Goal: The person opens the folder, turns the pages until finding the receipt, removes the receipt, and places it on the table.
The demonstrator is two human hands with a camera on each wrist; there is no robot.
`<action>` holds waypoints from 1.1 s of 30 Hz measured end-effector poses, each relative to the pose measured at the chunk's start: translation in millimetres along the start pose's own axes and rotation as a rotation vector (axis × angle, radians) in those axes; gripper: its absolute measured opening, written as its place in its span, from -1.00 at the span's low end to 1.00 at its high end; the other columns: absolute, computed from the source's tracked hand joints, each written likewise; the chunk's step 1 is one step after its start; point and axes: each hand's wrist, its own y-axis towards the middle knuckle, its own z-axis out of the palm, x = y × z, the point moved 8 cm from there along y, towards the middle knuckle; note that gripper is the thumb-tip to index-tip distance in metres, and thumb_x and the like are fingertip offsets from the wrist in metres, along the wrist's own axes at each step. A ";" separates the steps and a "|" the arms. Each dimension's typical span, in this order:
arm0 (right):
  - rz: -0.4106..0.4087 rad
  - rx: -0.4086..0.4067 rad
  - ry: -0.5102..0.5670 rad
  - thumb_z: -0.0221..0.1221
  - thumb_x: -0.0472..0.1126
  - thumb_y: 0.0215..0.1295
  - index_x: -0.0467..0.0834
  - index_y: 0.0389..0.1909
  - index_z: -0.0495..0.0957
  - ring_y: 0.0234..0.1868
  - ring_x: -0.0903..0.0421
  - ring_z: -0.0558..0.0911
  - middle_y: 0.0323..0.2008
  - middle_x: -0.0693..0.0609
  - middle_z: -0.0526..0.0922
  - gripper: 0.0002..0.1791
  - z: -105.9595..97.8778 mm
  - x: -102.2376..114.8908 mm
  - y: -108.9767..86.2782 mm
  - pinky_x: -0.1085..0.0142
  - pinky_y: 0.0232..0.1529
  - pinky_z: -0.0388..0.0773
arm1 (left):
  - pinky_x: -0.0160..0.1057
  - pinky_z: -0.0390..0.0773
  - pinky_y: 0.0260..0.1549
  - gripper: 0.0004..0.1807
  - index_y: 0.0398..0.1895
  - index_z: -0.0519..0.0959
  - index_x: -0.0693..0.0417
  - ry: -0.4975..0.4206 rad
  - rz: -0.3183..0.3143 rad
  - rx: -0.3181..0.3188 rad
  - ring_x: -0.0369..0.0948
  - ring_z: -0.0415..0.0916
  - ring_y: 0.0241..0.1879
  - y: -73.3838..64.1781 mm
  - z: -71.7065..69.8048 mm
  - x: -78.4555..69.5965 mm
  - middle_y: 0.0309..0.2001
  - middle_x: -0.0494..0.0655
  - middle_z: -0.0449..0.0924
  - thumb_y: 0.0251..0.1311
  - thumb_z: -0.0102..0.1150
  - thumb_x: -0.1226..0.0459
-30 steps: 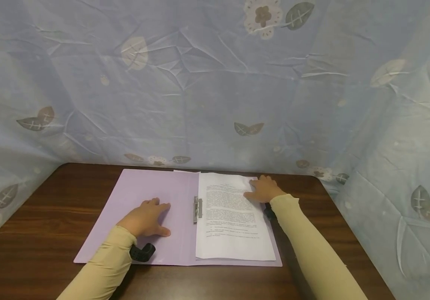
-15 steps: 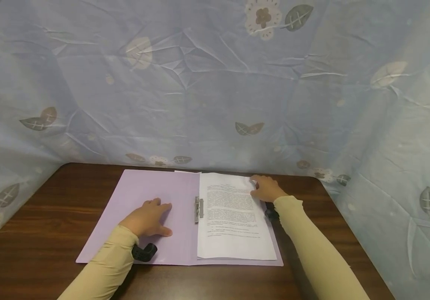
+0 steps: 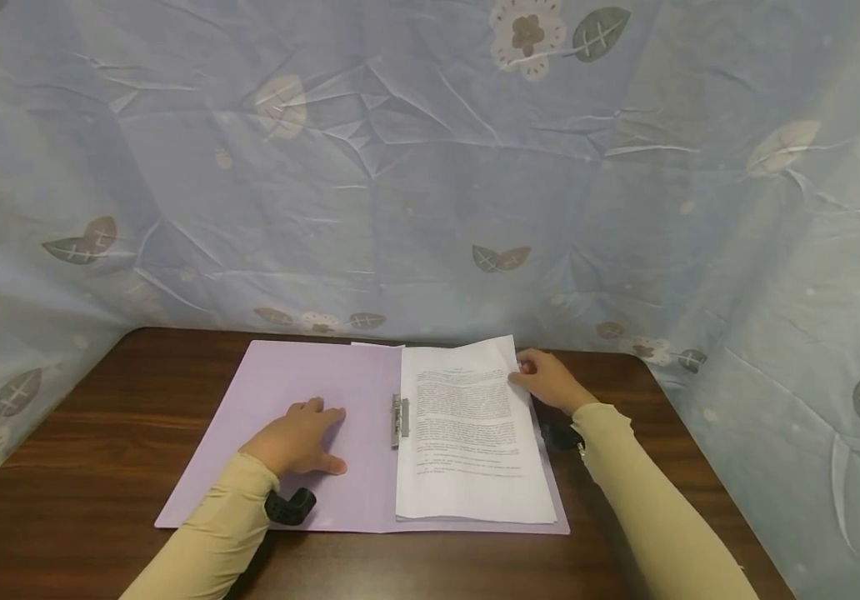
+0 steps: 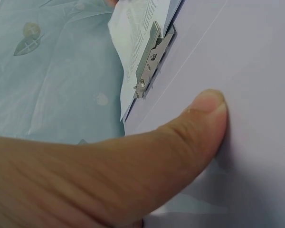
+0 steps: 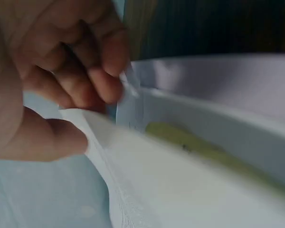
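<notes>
A lilac file folder [image 3: 268, 371] lies open on the table, with a metal clip [image 3: 400, 421] near its spine. On its right side is a stack of printed paper [image 3: 475, 496], the upper right corner of the top sheet lifted. My right hand [image 3: 552, 383] pinches the right edge of that sheet; in the right wrist view the thumb [image 5: 61, 140] is on one face and the fingers are behind. My left hand [image 3: 293, 439] rests on the left cover with fingers spread, its thumb [image 4: 199, 118] large in the left wrist view.
The dark wooden table [image 3: 77, 450] extends around the folder. A patterned cloth [image 3: 400, 208] hangs behind and at both sides. In the right wrist view a yellowish strip [image 5: 194, 145] shows beneath the raised sheet. Another paper edge [image 3: 370, 343] sticks out behind the folder's top.
My right hand has drawn slightly right and now pinches the sheet, whose upper right corner has risen. The left hand has stayed in place on the cover.
</notes>
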 end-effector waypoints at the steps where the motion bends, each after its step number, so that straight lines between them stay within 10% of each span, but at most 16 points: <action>1: 0.012 0.017 0.017 0.25 -0.20 0.41 -0.32 0.09 0.56 -0.22 0.02 0.54 -0.23 -0.07 0.58 -0.66 0.0 -2.4 -4.7 0.23 -0.22 0.51 | 0.37 0.32 0.31 -0.04 0.42 0.44 0.26 0.001 0.001 0.001 0.44 0.24 0.38 0.1 -0.1 -0.4 0.39 0.51 0.29 0.03 0.56 -0.07; 15: 0.117 0.067 0.306 0.26 -0.17 0.42 -0.25 -0.15 0.63 -0.31 0.02 0.58 -0.36 -0.04 0.64 -0.80 11.6 -10.6 -60.1 0.20 -0.30 0.60 | 0.40 0.27 0.32 -0.03 0.45 0.42 0.23 -0.016 -0.004 0.009 0.47 0.17 0.41 2.6 3.7 3.8 0.43 0.55 0.22 0.03 0.56 -0.07; 33: 0.074 0.042 0.291 0.26 -0.22 0.41 -0.26 -0.24 0.60 -0.50 0.06 0.51 -0.53 -0.01 0.56 -0.85 8.6 0.5 -75.2 0.27 -0.49 0.47 | 0.41 0.28 0.31 -0.03 0.43 0.42 0.26 -0.040 0.005 -0.002 0.48 0.17 0.40 0.5 2.6 1.8 0.42 0.55 0.23 0.02 0.57 -0.06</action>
